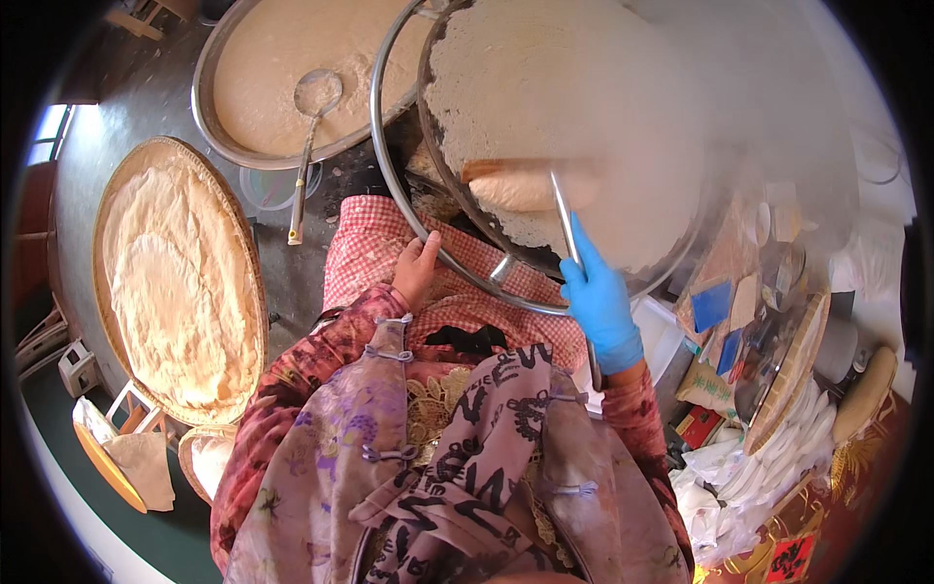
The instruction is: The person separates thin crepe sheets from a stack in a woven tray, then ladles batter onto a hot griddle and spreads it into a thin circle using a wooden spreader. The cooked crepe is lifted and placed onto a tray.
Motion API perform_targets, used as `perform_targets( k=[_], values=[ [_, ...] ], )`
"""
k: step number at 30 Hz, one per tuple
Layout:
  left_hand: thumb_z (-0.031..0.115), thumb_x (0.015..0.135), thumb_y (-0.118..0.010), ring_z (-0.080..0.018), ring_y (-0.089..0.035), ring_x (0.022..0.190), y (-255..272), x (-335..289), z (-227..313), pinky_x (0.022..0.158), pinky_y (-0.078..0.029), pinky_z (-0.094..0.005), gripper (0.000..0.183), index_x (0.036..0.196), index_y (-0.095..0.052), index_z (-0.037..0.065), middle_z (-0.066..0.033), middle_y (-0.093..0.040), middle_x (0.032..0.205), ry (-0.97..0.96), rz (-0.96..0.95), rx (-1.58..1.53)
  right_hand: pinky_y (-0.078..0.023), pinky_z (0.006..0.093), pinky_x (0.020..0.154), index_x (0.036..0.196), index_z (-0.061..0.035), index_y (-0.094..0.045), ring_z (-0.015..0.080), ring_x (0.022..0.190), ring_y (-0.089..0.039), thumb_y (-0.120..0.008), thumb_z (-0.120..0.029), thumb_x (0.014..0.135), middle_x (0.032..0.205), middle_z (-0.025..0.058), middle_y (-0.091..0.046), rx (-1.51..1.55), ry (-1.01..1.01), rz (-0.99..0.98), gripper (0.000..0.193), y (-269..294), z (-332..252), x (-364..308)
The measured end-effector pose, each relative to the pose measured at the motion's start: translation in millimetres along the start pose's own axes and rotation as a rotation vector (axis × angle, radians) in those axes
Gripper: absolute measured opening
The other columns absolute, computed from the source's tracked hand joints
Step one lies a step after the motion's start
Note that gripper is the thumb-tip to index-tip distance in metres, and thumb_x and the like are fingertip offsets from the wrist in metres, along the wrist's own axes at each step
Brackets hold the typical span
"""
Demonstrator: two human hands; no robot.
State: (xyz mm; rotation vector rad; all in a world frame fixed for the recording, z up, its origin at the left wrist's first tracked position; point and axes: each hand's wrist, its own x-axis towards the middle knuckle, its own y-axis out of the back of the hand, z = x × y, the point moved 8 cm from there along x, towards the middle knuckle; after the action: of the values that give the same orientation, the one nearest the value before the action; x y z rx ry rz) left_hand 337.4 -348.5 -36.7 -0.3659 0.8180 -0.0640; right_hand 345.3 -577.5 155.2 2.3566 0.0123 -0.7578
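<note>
My right hand (600, 307), in a blue glove, is closed round the metal handle of a batter spreader (564, 216). Its wooden blade lies across a round griddle (435, 161), with a thick mound of wet batter (520, 192) along its near side. A thin pale layer (535, 88) covers much of the griddle, and steam blurs its right part. My bare left hand (416, 271) grips the metal ring (377, 117) that runs round the griddle, at its near left.
A wide basin of batter (201, 92) stands at the far left, with a ladle (305, 180) across its rim. Left of me, a round woven tray (255, 282) bears stacked thin flatbreads. Bags and packets (715, 384) crowd the right side.
</note>
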Motion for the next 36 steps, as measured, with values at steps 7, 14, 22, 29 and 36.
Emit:
perform_targets(
  k=[7, 14, 22, 29, 36],
  values=[
    [0.031, 0.090, -0.053, -0.0145, -0.058, 0.084, 2, 0, -8, 0.074, -0.047, -0.0305, 0.029, 0.102, -0.051, 0.005, -0.0024, -0.058, 0.094, -0.003, -0.018, 0.054, -0.044, 0.0261, 0.054, 0.134, -0.0151, -0.039, 0.0082, 0.055, -0.047, -0.054, -0.017, 0.086, 0.066, 0.0002, -0.051, 0.169, 0.098, 0.227, 0.050, 28, 17, 7],
    [0.021, 0.090, -0.053, -0.0112, -0.057, 0.077, 6, 3, -3, 0.069, -0.048, -0.0265, 0.025, 0.105, -0.054, 0.001, -0.0008, -0.059, 0.088, -0.019, 0.022, -0.033, -0.044, 0.0210, 0.061, 0.121, -0.0070, -0.055, 0.0066, 0.064, -0.049, -0.056, -0.019, 0.086, 0.077, -0.0009, -0.057, 0.162, -0.016, 0.078, 0.036, 107, 93, 67],
    [0.024, 0.090, -0.052, -0.0138, -0.061, 0.070, 33, 33, 53, 0.058, -0.050, -0.0250, 0.024, 0.092, -0.057, 0.000, -0.0055, -0.063, 0.083, -0.140, -0.054, 0.094, -0.043, 0.0263, 0.061, 0.116, -0.0118, -0.059, 0.0085, 0.064, -0.050, -0.055, -0.027, 0.086, 0.078, -0.0017, -0.062, 0.056, 0.352, -0.323, 0.033, -24, -75, 177],
    [0.024, 0.091, -0.051, -0.0157, -0.063, 0.073, 37, 43, 75, 0.060, -0.051, -0.0255, 0.025, 0.100, -0.056, 0.001, -0.0081, -0.064, 0.086, -0.057, -0.082, 0.100, -0.044, 0.0226, 0.058, 0.112, -0.0151, -0.062, 0.0082, 0.060, -0.053, -0.055, -0.024, 0.086, 0.074, 0.0026, -0.062, 0.188, 0.365, -0.063, 0.029, -29, -138, 172],
    [0.029, 0.091, -0.050, -0.0176, -0.064, 0.072, 37, 48, 74, 0.060, -0.052, -0.0288, 0.031, 0.101, -0.056, 0.000, -0.0094, -0.064, 0.084, -0.115, -0.025, 0.108, -0.047, 0.0270, 0.060, 0.094, -0.0014, -0.060, 0.0121, 0.069, -0.054, -0.049, -0.018, 0.089, 0.075, 0.0049, -0.056, 0.332, 0.322, 0.239, 0.020, 87, 25, 205]
  ],
)
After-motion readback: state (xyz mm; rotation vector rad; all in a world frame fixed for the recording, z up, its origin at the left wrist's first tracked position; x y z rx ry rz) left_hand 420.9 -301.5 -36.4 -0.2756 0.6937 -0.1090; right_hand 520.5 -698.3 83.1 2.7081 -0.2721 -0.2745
